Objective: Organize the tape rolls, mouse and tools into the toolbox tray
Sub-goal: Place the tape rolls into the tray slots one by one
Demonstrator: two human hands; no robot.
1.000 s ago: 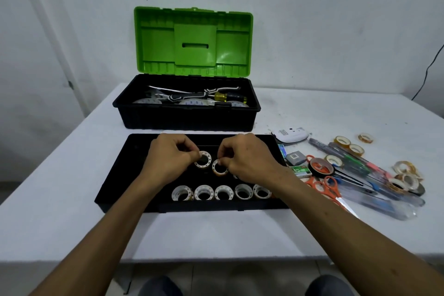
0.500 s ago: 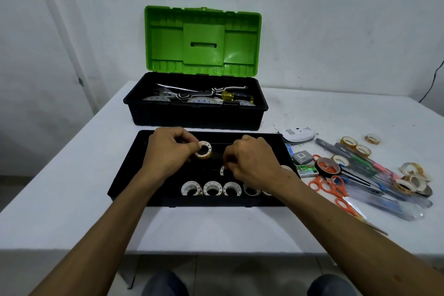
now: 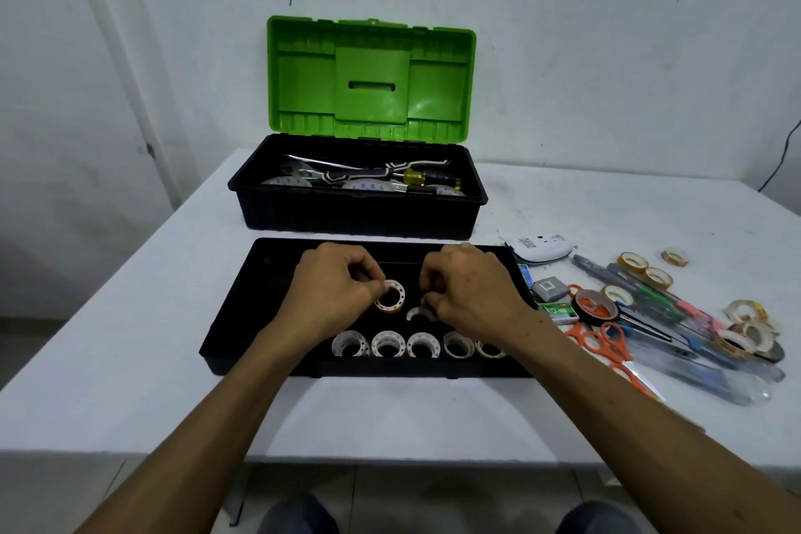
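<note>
A black toolbox tray [image 3: 234, 330] lies on the white table in front of me. Along its near wall stands a row of several small tape rolls [image 3: 419, 345]. My left hand [image 3: 333, 295] pinches a small clear tape roll [image 3: 390, 296] upright over the tray's middle. My right hand [image 3: 470, 295] has its fingers curled round another small roll [image 3: 418, 313], mostly hidden under it, low in the tray. A white mouse [image 3: 542, 248] lies upside down to the right of the tray. Loose tape rolls [image 3: 633, 261], a black tape roll [image 3: 593, 307] and orange scissors [image 3: 604, 340] lie further right.
The open toolbox [image 3: 359, 212] with a green lid [image 3: 370, 78] stands behind the tray and holds a yellow-handled screwdriver [image 3: 422, 176], a wrench and large rolls. Pens and clear rulers [image 3: 702, 364], a grey box [image 3: 549, 288] and a green packet [image 3: 559, 311] crowd the right side.
My right hand has lowered its roll from beside the left one down toward the tray floor. My left hand keeps its roll in about the same spot. The camera view shifted slightly.
</note>
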